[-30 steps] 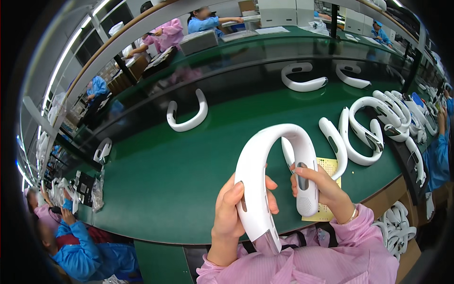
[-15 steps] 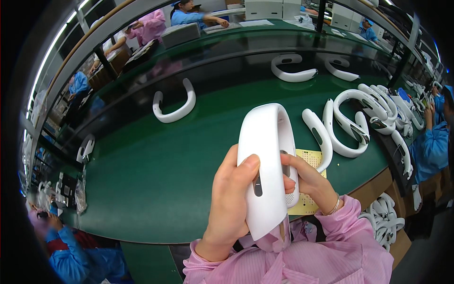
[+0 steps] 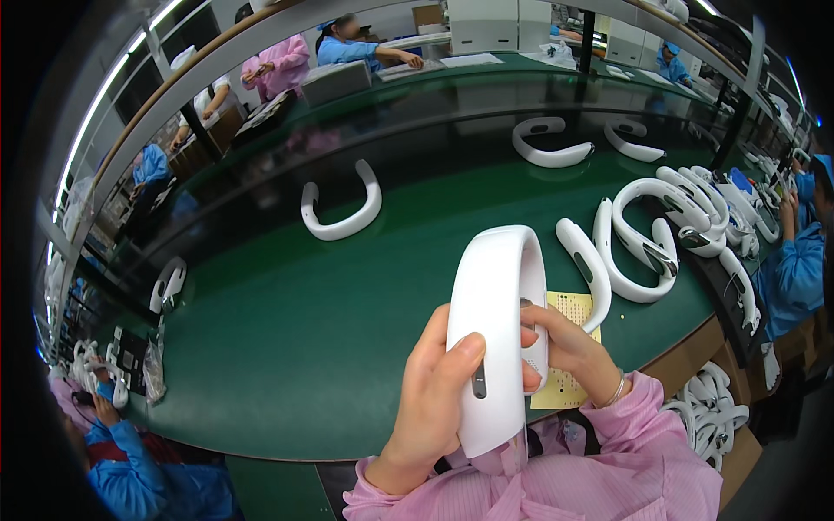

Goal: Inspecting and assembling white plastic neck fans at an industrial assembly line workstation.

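Work at the green bench [image 3: 261, 347], both bare hands occupied. The glossy white plastic U-shaped band [image 3: 493, 278] was held up in front of the person's chest, above the near edge of the bench, its curve uppermost and its ends pointing down. One broad outer side showed, with a dark oval inset [image 3: 479, 382] in it.

Grip: the left hand [image 3: 427, 386] grasped the near arm of the band, thumb laid on the outer face just above the inset. The right hand [image 3: 569, 343] had its fingers curled at the far arm, close to a perforated patch; part of that contact was hidden behind the near arm.

Step in hand, as judged: handling the band in mid-air, apparently presenting its side faces to view. Any next move from this pose would call for steady support at both arms, with no squeezing or spreading of the curve, and the thumb kept off the inset if that was to be looked at.

Surroundings: a yellow printed sheet [image 3: 560, 397] lay beneath the right hand, partly covered by a white curved band with a dark oval inlay [image 3: 585, 260]. A lone white U-shaped band [image 3: 343, 230] lay farther off, to the left.
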Demonstrator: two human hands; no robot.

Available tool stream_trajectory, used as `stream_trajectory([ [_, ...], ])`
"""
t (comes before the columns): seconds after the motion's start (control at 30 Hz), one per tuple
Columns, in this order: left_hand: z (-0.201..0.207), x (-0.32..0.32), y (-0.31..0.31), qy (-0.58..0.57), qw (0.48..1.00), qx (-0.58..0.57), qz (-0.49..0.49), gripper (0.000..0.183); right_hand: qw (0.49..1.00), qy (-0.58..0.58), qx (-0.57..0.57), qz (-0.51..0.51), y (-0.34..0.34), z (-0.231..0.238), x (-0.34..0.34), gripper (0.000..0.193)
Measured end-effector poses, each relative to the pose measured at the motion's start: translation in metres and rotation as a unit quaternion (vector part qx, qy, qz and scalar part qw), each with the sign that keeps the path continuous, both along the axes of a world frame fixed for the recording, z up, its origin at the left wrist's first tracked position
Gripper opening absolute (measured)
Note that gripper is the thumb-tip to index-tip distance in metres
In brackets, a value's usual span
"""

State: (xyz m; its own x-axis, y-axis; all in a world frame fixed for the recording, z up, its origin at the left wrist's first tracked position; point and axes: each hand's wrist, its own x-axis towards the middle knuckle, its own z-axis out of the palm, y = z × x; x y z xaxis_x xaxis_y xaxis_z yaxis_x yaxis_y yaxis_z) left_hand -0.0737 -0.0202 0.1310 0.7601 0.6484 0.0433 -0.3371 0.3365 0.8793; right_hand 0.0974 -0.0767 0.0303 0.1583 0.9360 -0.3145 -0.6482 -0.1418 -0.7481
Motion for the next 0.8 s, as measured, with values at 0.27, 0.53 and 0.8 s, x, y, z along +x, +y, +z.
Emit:
stream_trajectory([
  [0.27,-0.05,-0.007,0.031,-0.03,0.99,0.027,0.132,0.046,0.992,-0.124,-0.003,-0.005,-0.019,0.006,0.02,0.045],
  [0.53,-0.132,0.007,0.068,0.027,0.985,-0.071,0.156,0.033,0.904,-0.322,0.219,0.174,-0.031,0.084,-0.008,0.058],
  [0.8,-0.155,0.02,0.065,-0.039,0.987,-0.156,0.018,0.035,0.926,-0.318,0.15,0.136,-0.019,0.096,-0.026,0.058],
])
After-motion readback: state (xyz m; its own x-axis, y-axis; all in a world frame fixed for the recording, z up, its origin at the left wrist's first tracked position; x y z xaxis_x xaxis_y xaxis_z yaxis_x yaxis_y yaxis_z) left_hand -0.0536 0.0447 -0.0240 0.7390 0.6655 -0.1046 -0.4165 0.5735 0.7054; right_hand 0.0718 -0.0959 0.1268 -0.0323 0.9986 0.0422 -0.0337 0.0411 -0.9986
